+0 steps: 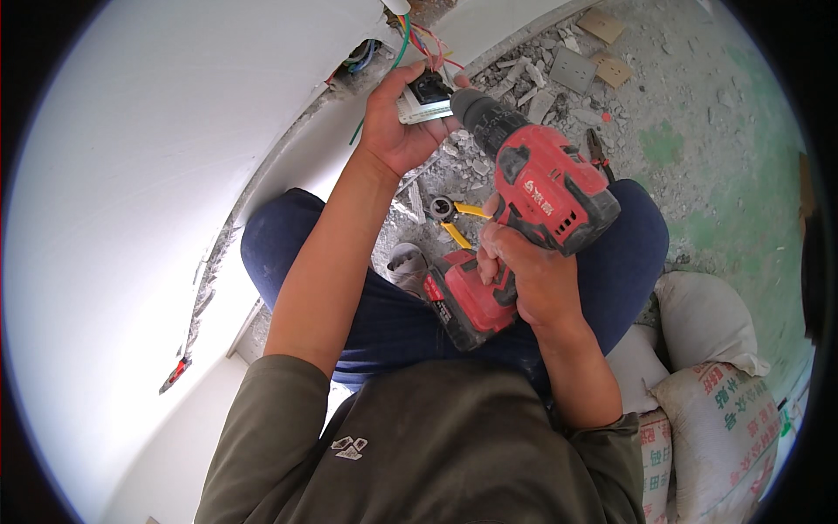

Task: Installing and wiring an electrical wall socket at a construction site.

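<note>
My left hand (397, 131) is closed round a wall socket (428, 98), white at the front and black at the back, held near the wall. Pink wires (434, 54) run to its back from an opening in the wall, beside a green wire (403, 45). In my right hand (532, 266) is a red and black cordless drill (552, 179), gripped by its handle. The drill's chuck points up and left at the socket; whether the bit touches a screw is hidden.
Yellow-handled wire strippers (443, 210) and pliers (598, 150) lie on the rubble-strewn floor (650, 105). Several socket plates (573, 70) lie at the far right of the wall's foot. White sacks (724, 419) are stacked at the lower right. A red cutter (175, 375) is at the left.
</note>
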Demonstrator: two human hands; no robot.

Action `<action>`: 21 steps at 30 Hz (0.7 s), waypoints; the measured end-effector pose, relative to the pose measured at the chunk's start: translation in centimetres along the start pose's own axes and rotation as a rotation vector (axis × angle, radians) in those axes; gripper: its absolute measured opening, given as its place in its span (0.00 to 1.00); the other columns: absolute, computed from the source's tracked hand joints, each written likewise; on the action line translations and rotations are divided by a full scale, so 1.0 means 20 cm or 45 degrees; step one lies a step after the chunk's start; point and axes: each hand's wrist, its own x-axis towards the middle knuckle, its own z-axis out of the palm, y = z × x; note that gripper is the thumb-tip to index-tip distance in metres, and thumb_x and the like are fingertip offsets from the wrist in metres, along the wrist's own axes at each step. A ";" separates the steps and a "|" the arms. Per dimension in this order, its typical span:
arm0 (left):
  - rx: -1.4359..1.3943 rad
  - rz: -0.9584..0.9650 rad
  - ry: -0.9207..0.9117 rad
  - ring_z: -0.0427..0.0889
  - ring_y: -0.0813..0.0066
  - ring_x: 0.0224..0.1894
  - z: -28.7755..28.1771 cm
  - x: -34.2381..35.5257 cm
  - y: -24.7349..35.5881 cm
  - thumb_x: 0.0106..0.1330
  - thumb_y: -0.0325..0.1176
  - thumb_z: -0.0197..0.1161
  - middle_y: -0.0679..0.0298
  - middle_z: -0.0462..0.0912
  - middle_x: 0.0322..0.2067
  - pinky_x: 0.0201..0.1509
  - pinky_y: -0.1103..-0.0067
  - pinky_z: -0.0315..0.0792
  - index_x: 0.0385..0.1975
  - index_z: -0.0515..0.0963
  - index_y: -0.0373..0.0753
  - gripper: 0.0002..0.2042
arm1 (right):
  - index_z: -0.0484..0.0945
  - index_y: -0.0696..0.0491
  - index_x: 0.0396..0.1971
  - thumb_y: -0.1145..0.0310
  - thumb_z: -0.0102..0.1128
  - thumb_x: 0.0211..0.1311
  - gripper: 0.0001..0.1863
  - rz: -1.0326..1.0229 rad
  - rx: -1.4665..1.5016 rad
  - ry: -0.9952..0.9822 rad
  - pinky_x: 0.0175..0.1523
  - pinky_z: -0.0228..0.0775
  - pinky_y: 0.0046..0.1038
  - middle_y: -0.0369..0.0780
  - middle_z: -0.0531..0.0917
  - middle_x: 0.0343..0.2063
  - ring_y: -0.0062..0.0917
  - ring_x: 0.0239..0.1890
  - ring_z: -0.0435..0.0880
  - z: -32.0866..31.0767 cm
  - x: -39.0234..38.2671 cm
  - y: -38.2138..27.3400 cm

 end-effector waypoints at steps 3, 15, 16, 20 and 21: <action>0.002 0.003 0.013 0.77 0.56 0.50 0.01 0.00 0.00 0.66 0.37 0.57 0.52 0.76 0.43 0.56 0.53 0.73 0.43 0.74 0.36 0.13 | 0.72 0.59 0.39 0.79 0.55 0.56 0.10 -0.005 0.011 -0.002 0.24 0.67 0.23 0.37 0.74 0.19 0.20 0.17 0.73 0.00 0.00 0.00; 0.056 0.003 -0.030 0.76 0.50 0.52 -0.01 0.00 -0.01 0.68 0.41 0.54 0.50 0.76 0.46 0.59 0.56 0.70 0.47 0.73 0.38 0.15 | 0.73 0.60 0.41 0.79 0.56 0.56 0.11 -0.015 -0.030 -0.008 0.24 0.67 0.23 0.37 0.75 0.19 0.20 0.16 0.74 0.00 0.00 0.01; 0.123 0.028 -0.044 0.75 0.47 0.54 -0.02 0.00 -0.01 0.69 0.43 0.52 0.49 0.76 0.47 0.63 0.56 0.67 0.49 0.73 0.40 0.16 | 0.73 0.61 0.42 0.79 0.56 0.56 0.12 -0.024 -0.063 -0.005 0.24 0.67 0.23 0.37 0.75 0.19 0.20 0.16 0.74 0.00 0.00 0.01; 0.045 0.061 -0.075 0.75 0.46 0.54 -0.04 0.01 -0.05 0.69 0.44 0.50 0.50 0.77 0.46 0.62 0.55 0.67 0.48 0.73 0.41 0.16 | 0.73 0.61 0.44 0.79 0.56 0.56 0.13 0.030 -0.067 0.019 0.25 0.67 0.23 0.37 0.75 0.19 0.20 0.16 0.74 0.00 0.00 0.00; 0.067 0.098 -0.097 0.75 0.46 0.54 -0.05 0.01 -0.06 0.69 0.44 0.50 0.50 0.77 0.46 0.62 0.54 0.66 0.47 0.73 0.41 0.15 | 0.74 0.62 0.43 0.79 0.56 0.56 0.13 0.035 -0.052 0.020 0.24 0.67 0.23 0.38 0.75 0.19 0.20 0.16 0.74 0.00 0.00 0.00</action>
